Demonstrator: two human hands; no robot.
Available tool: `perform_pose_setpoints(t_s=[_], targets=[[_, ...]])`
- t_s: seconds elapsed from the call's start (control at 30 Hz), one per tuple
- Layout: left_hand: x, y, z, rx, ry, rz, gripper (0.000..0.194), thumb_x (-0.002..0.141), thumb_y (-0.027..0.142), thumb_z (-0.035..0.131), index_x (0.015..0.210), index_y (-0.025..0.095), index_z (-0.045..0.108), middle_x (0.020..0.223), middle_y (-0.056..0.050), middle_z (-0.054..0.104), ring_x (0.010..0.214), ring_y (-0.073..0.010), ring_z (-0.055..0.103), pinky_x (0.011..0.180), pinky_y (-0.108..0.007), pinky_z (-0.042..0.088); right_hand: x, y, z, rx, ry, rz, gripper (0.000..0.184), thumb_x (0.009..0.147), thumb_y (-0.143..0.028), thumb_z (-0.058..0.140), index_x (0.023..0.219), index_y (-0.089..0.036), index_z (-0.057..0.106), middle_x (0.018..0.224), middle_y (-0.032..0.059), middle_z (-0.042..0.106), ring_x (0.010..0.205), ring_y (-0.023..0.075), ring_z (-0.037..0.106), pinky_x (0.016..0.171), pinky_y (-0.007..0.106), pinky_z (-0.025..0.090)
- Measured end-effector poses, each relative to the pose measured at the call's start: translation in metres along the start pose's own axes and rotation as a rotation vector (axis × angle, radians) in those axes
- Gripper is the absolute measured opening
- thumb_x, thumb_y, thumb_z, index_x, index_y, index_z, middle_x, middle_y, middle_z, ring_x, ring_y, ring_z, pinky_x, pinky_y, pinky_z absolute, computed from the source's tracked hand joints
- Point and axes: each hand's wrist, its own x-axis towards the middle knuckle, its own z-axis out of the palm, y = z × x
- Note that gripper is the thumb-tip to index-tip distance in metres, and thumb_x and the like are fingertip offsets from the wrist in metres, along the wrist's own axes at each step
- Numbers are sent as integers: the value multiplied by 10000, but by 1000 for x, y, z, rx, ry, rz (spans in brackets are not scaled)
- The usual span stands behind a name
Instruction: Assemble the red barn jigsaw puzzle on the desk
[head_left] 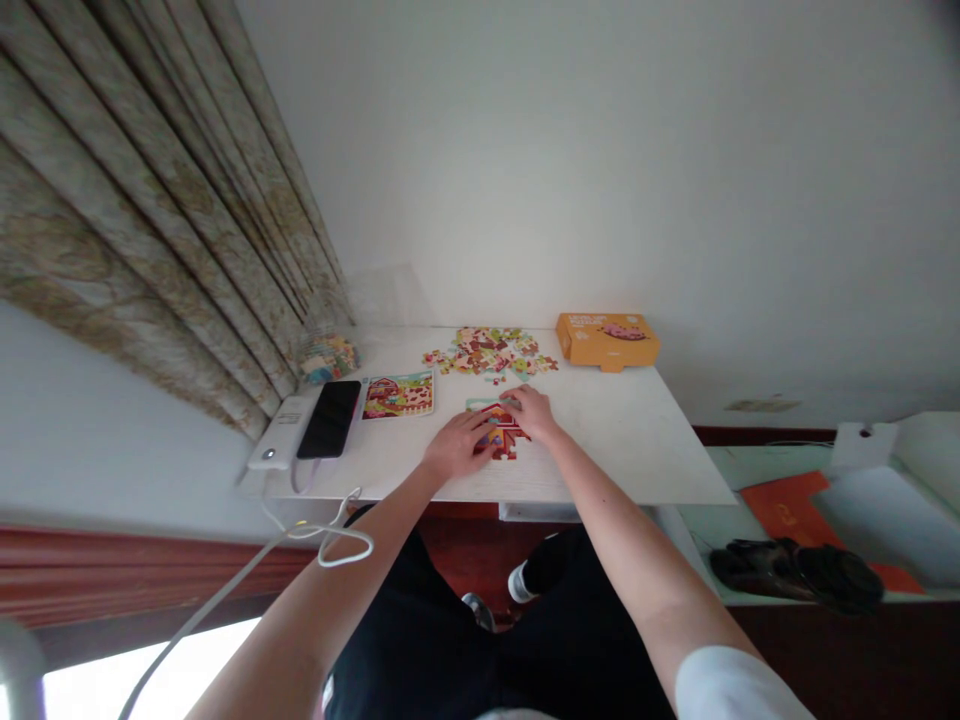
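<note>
A partly joined jigsaw puzzle [510, 444] in red, with a pale green strip at its top, lies near the table's front edge. My left hand [459, 446] rests flat along its left side, fingers stretched out over it. From the right, my right hand [531, 410] reaches over the upper part with bent fingers, closed on a puzzle piece that they mostly hide. Behind both hands is a heap of loose puzzle pieces [491, 350]. A few small pieces [495, 380] lie between the heap and the puzzle. The picture card [398, 396] of a red barn and a cow lies to the left.
A black phone [328, 420] lies beside a white box [280, 434] at the left, with a pale cable [247, 570] nearby. A clear bag of pieces [328, 356] stands by the curtain [150, 200]. At the back right is an orange puzzle box [607, 341]. Shoes [795, 572] sit right of the table.
</note>
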Motion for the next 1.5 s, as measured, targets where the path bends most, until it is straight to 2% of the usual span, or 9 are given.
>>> perform_pose_setpoints(t_s=[0.3,0.6,0.83,0.97,1.1,1.2,1.3,1.4,1.5], targets=[[1,0,-2,19,-7,15,383,962,326,607,1330,233,657,1515,-91,573,1341,-284,570,1161,-482,438,-11,9,-8,318,71,-9,214,965,-270,564,1074,-206,736,1027,70,727,970,200,670,939,352,521],[-1,3,-4,20,-14,-5,412,961,341,623,1366,269,628,1523,-73,566,1350,-284,551,1148,-501,427,-85,7,-30,20,35,-254,341,977,-382,608,1288,-283,706,1392,106,646,1302,292,558,1145,503,398],[-3,3,-7,-16,-6,17,453,950,346,644,1397,281,600,1522,-81,560,1372,-281,534,1164,-504,421,-96,-1,-31,-22,20,-258,336,980,-369,600,1292,-299,702,1417,93,639,1342,298,536,1175,542,359],[-2,1,-6,-17,-8,25,469,956,334,642,1416,265,586,1562,-85,520,1426,-275,491,1207,-504,383,-88,7,-26,80,69,-213,295,974,-391,605,1222,-286,726,1334,93,683,1272,285,589,1134,510,415],[-1,0,-3,-14,-30,-2,423,965,351,635,1381,274,622,1534,-80,555,1412,-272,516,1210,-512,383,-54,26,-22,171,208,-79,308,990,-427,539,1140,-246,737,1204,114,721,1170,278,640,1086,477,472],[-5,-1,-1,-21,-30,-8,390,968,368,635,1349,285,646,1527,-71,564,1392,-264,537,1205,-510,390,-21,38,-21,107,295,29,343,993,-431,501,1125,-207,725,1152,131,729,1116,285,648,1065,474,478],[-4,-7,0,-22,1,-19,369,987,377,608,1346,298,646,1493,-61,594,1361,-252,560,1226,-527,357,0,42,-18,3,297,66,354,999,-421,494,1177,-199,703,1220,140,715,1164,288,625,1085,463,444],[16,-27,-3,4,104,-102,339,1006,329,559,1325,274,658,1419,-79,642,1323,-250,584,1237,-529,341,5,42,-15,-55,281,66,376,1005,-427,503,1256,-208,678,1323,154,676,1255,300,580,1119,471,394],[60,-59,-8,56,192,-308,341,989,264,548,1299,189,666,1392,-137,649,1318,-278,580,1187,-487,410,4,42,-12,-84,282,86,417,1013,-434,493,1319,-197,647,1403,176,628,1318,325,538,1142,517,357]])
